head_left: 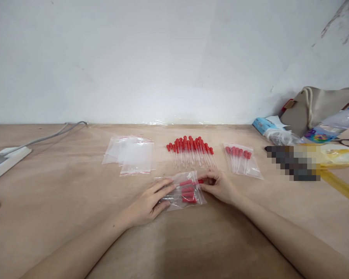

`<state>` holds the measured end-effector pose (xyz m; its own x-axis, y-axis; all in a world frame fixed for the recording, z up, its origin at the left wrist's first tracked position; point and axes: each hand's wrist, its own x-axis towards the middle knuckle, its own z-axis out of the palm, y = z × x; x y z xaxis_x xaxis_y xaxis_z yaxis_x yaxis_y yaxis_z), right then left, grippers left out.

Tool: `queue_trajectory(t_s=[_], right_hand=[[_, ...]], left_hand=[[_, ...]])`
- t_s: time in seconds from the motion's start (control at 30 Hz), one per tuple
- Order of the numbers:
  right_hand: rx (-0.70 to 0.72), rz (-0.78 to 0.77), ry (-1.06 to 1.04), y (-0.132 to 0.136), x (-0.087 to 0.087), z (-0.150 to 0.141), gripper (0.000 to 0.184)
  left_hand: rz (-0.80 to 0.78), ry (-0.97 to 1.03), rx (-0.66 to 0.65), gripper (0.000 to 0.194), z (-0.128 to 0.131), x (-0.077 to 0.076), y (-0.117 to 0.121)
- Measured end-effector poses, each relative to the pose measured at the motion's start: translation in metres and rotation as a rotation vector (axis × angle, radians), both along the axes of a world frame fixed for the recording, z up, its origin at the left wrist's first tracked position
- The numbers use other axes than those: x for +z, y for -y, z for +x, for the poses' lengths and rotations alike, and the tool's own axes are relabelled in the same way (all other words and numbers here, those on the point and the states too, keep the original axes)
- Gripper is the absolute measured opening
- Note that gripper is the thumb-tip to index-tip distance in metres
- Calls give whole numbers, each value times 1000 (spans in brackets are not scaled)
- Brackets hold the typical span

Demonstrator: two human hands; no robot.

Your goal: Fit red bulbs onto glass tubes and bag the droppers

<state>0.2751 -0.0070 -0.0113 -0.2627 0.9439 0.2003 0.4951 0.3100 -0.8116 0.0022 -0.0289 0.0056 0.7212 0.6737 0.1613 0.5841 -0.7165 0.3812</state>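
Observation:
A clear zip-lock bag [176, 203] lies in front of me with several red-bulbed droppers [188, 195] inside, bulbs toward its right end. My left hand [152, 199] holds the bag's left part, thumb and fingers on the plastic. At the bag's right end, my right hand [218, 186] pinches a glass-type dropper by its red bulb [200, 181]; its stem reaches into the bag. Just beyond lies a fanned pile of red-bulbed droppers [190, 149]. To the right of the pile, a filled zip-lock bag [251, 168] contains several more droppers.
Flat clear zip-lock bags [136, 157] overlap left of the pile. A power strip [10, 162] with a grey cable [58, 133] is at far left. On the right are a tissue pack [264, 126], a grey bag [328, 104], a plastic bottle [337, 124] and yellow plastic [337, 155].

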Motion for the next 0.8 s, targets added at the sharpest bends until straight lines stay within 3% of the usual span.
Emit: queue_trajectory(t_s=[0.2,0.4,0.6,0.8], right_hand=[[38,-89,-87,5,1,-10,26],[194,-180,-246,9,7,-13,27],[-160,-199,-194,-6,4,-14,36],[-20,-288,-71,-6,13,-20,30]], left_hand=[[4,19,-18,44,1,1,-1],[14,44,-26,43,1,-1,-1],[-10,33,-35,41,1,-1,-1],[-6,32,-101,42,1,0,-2]])
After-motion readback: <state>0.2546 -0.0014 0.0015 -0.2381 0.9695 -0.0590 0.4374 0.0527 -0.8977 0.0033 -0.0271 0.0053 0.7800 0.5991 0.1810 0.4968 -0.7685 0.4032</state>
